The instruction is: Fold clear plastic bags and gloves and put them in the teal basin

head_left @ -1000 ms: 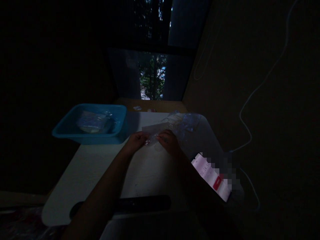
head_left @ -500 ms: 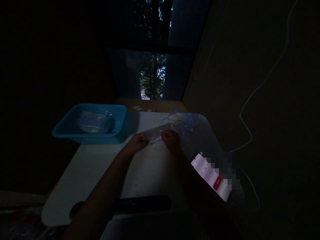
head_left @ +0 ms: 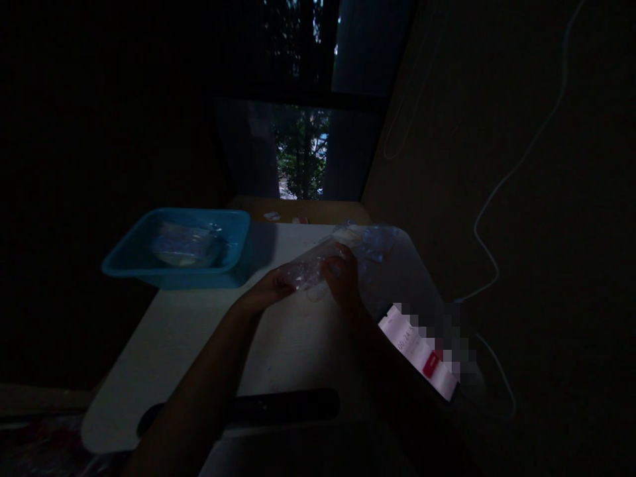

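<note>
A clear plastic bag is stretched between my two hands, just above the white table. My left hand is closed on its left end. My right hand grips it on the right, thumb against the plastic and index finger curved above. Behind and right of my right hand lies a heap of crumpled clear plastic wrappers. The light is dim, so the fingertips and anything inside the bag are hard to make out.
A blue plastic basin holding a wrapped packet stands at the back left. A lit phone lies on the right, with a white cable near it. A long black object lies along the front edge under my left forearm.
My right hand's fingers have opened out and shifted slightly up along the plastic. The bag looks more spread between my hands. My left hand has barely moved.
</note>
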Demonstrator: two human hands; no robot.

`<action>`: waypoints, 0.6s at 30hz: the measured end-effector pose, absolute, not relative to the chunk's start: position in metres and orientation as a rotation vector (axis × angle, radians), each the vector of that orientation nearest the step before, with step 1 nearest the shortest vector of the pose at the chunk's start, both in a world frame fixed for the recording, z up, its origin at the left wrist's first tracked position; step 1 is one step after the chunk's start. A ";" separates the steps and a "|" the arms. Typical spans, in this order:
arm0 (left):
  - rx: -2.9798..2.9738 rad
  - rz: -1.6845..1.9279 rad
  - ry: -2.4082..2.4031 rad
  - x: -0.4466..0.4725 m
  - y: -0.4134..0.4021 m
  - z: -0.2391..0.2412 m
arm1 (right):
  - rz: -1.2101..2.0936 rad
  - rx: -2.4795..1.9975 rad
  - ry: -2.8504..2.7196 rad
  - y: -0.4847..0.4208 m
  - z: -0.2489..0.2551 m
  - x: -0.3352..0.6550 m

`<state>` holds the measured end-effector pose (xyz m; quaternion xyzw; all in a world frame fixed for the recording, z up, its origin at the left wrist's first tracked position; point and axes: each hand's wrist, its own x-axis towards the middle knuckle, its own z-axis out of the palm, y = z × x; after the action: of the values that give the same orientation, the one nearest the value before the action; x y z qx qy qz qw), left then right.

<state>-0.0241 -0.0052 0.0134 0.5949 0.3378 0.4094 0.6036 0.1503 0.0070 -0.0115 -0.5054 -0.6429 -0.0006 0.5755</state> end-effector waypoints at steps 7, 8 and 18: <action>1.377 0.929 0.785 -0.027 -0.007 0.012 | 0.343 -1.242 -1.485 0.007 -0.004 0.151; 1.364 0.922 0.776 -0.027 -0.008 0.012 | 0.365 -1.259 -1.480 0.006 -0.002 0.151; 1.389 1.012 1.208 -0.014 -0.007 0.015 | 0.510 -1.281 -1.422 -0.002 0.005 0.145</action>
<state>-0.0143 -0.0069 0.0154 0.5738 0.4988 0.4181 0.4972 0.1447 -0.0021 0.0052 -0.5409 -0.6004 0.2152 0.5483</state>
